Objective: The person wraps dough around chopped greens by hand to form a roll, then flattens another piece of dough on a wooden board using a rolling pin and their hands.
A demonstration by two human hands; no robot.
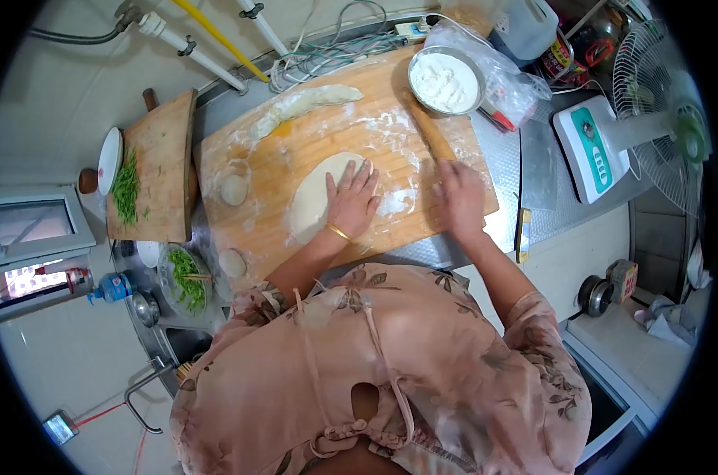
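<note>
A flat sheet of dough [311, 204] lies on a floured wooden board [276, 170]. Spread over its right part is my left hand [352, 199], fingers apart and holding nothing. At the right of the board my right hand [462, 196] is closed round the near end of a wooden rolling pin [431, 133], which points away toward a metal bowl of flour [446, 81]. A long roll of dough [307, 104] rests near the board's far edge. Two small round dough pieces, one at the left [234, 190] and one at the near left edge [232, 263], sit apart from the sheet.
At the left stand a cutting board [165, 174] with chopped greens [126, 190] and a glass bowl of greens [186, 281]. Plastic bags [493, 71], a white fan [596, 146] and cables [335, 51] surround the far and right sides.
</note>
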